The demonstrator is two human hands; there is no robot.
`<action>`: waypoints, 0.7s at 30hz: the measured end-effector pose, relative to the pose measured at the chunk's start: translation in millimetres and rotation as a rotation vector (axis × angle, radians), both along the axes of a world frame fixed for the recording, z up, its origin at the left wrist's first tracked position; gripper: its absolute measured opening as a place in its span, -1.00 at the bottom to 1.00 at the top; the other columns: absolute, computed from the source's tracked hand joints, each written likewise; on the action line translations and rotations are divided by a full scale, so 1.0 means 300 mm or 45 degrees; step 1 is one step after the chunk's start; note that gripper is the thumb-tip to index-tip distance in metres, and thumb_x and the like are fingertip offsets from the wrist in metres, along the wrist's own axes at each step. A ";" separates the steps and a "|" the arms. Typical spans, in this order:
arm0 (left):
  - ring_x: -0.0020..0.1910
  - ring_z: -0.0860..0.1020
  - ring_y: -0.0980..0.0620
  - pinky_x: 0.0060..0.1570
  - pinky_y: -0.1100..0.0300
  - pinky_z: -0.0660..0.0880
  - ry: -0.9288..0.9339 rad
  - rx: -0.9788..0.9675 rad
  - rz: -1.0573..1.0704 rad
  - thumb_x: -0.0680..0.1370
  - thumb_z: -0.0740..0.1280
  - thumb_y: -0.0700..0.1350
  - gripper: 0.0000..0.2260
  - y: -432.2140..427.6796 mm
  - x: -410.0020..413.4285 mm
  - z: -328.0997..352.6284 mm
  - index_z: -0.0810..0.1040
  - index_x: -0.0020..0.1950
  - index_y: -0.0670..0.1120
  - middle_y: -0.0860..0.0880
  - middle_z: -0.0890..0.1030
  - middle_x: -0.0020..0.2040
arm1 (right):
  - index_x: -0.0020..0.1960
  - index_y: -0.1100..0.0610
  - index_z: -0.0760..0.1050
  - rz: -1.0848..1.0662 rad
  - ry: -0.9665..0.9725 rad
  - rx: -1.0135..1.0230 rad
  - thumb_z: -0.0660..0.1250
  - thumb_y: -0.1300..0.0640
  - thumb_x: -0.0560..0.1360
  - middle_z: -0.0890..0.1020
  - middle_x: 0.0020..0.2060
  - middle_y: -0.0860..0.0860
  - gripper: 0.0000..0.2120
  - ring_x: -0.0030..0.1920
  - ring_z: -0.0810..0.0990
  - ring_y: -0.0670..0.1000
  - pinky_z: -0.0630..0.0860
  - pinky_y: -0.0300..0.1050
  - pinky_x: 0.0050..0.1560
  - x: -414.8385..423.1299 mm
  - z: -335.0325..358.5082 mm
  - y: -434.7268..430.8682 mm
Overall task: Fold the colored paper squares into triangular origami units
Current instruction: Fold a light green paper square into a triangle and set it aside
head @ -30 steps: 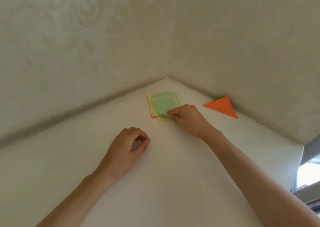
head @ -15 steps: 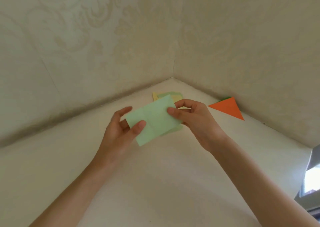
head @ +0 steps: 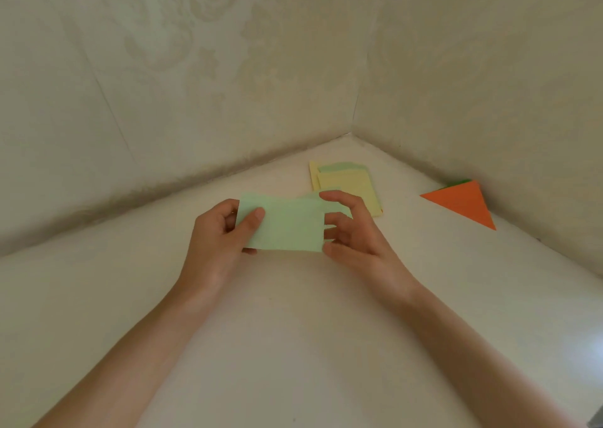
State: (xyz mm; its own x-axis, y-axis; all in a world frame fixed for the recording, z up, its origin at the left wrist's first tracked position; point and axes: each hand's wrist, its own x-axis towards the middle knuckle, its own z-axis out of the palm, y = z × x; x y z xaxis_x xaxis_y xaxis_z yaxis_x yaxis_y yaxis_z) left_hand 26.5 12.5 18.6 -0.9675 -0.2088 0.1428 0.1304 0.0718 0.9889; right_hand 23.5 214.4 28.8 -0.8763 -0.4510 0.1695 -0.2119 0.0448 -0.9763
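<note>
Centrally, a pale green paper sheet (head: pixel 287 226) is held by its two short ends, apparently just off the white desk (head: pixel 293 329): the left hand (head: pixel 215 241) pinches one end with its thumb on top and fingers underneath, and the right hand (head: pixel 355 231) curls its fingertips (head: pixel 327 195) around the other. Beyond them, a stack of yellow and green paper squares (head: pixel 349 189) lies near the desk's far corner, and an orange paper triangle (head: pixel 463 204) rests by the wall (head: pixel 522 101) along the desk's right edge. Because the sheet ripples between the two grips, a fold begun now could bring its edges together unevenly and leave a crooked crease.
</note>
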 end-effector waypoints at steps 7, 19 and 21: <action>-0.44 0.47 0.11 -0.50 0.28 0.38 0.060 -0.045 -0.121 0.52 0.34 -0.19 -0.93 0.011 0.001 0.006 0.58 -0.09 -0.18 0.00 0.57 -0.35 | 0.04 0.07 0.59 -0.014 0.031 0.077 0.28 0.34 0.42 0.57 0.06 0.00 -0.72 -0.06 0.58 -0.08 0.48 -0.24 -0.05 -0.008 -0.025 -0.009; -0.29 0.68 -0.07 -0.38 0.23 0.56 -0.043 0.052 -0.401 0.56 0.21 -0.10 -0.88 0.063 0.041 0.038 0.47 0.00 -0.13 -0.05 0.69 -0.22 | -0.19 0.22 0.53 -0.346 -0.072 -0.041 0.39 0.20 0.45 0.57 -0.42 -0.01 -0.90 -0.40 0.49 -0.16 0.42 -0.31 -0.34 -0.006 -0.012 -0.024; -0.27 0.68 -0.07 -0.35 0.23 0.57 -0.068 0.060 -0.439 0.55 0.22 -0.09 -0.88 0.072 0.044 0.037 0.45 0.01 -0.11 -0.04 0.69 -0.21 | -0.17 0.25 0.48 -0.420 -0.074 -0.067 0.40 0.22 0.45 0.54 -0.44 -0.02 -0.87 -0.44 0.47 -0.16 0.39 -0.32 -0.39 -0.005 -0.014 -0.027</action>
